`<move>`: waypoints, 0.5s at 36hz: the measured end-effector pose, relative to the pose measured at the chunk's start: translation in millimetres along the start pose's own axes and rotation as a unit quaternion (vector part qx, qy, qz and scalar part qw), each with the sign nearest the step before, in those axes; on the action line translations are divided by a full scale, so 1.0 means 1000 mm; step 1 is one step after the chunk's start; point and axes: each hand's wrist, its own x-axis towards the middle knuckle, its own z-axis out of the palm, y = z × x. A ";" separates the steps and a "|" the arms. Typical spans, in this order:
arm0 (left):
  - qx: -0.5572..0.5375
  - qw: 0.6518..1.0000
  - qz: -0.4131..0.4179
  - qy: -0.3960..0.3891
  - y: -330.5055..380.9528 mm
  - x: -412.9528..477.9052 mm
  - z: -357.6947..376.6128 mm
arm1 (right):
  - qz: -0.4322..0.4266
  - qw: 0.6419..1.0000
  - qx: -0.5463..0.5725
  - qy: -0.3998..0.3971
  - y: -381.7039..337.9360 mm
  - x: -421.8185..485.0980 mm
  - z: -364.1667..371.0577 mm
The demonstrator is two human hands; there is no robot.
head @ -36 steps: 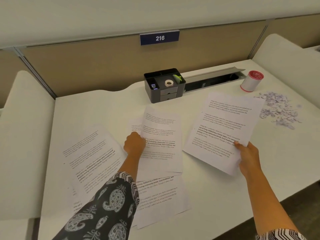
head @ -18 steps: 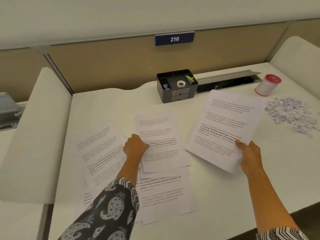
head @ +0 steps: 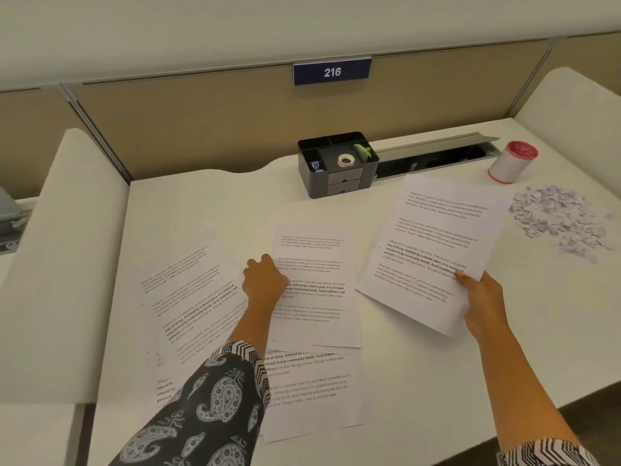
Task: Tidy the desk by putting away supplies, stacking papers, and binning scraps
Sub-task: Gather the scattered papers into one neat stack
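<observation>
In the head view, the main change was at the centre of the desk [head: 208, 203]. A second before, the left hand [head: 265, 280] had held the middle sheet [head: 319, 317] tipped up off the pile; now that sheet lay flat, overlapping the lower sheet [head: 312, 391] nearer the person. The left hand's fingers were curled tight at the middle sheet's left edge, apparently still gripping it, though the thumb was hidden. The right hand [head: 480, 297] had hardly shifted. Its thumb and fingers pinched the near right corner of the right sheet [head: 433, 243], which was angled and apart from the middle one. The left sheets [head: 191, 297] lay fanned and untouched beside the left forearm. Judging by this, one page had just been squared onto the central pile and the stacking was only partly done. The right-hand page looked likely to join next, then the fanned ones. At the back, the organiser [head: 342, 183] held a tape roll [head: 346, 160]. The paper scraps [head: 557, 220] were scattered at the far right, near the red-rimmed cup [head: 512, 161], and not yet binned.
</observation>
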 end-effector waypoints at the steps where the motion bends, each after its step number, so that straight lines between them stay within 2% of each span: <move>1: -0.010 1.000 -0.006 -0.003 0.001 0.000 -0.001 | 0.000 1.000 0.002 0.001 0.000 0.000 0.000; 13: -0.050 0.997 -0.060 -0.006 0.010 0.012 0.002 | -0.026 0.999 0.021 -0.016 -0.013 0.000 0.002; 18: -0.060 0.997 -0.038 -0.022 0.013 0.016 0.001 | -0.028 0.999 0.026 -0.012 -0.011 0.001 -0.001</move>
